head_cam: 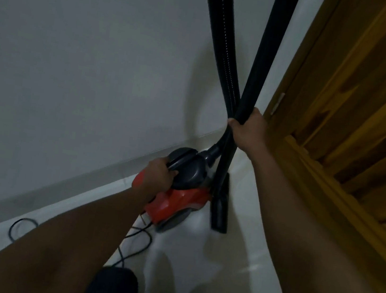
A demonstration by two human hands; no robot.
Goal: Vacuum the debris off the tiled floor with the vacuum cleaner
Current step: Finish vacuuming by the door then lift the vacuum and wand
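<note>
1. Dark trouser legs (pixel 115 287), at the bottom edge.
2. Power cord (pixel 139 235), black, lying in loose loops on the pale tiled floor (pixel 232 263) and leading to the cleaner's rear.
3. Left hand (pixel 158 176), fingers curled tight round the dark top handle of the vacuum cleaner (pixel 179 199). The cleaner has a red body and grey top and sits low beside the skirting (pixel 84 173) (lifted or resting, cannot tell).
4. Floor nozzle (pixel 220 207), black, just right of the body.
5. Right hand (pixel 247 129), fingers wrapped round the wand (pixel 274 33) where the ribbed hose (pixel 224 39) crosses it.
6. Grey wall (pixel 88 57); wooden door (pixel 369 84) at right.
</note>
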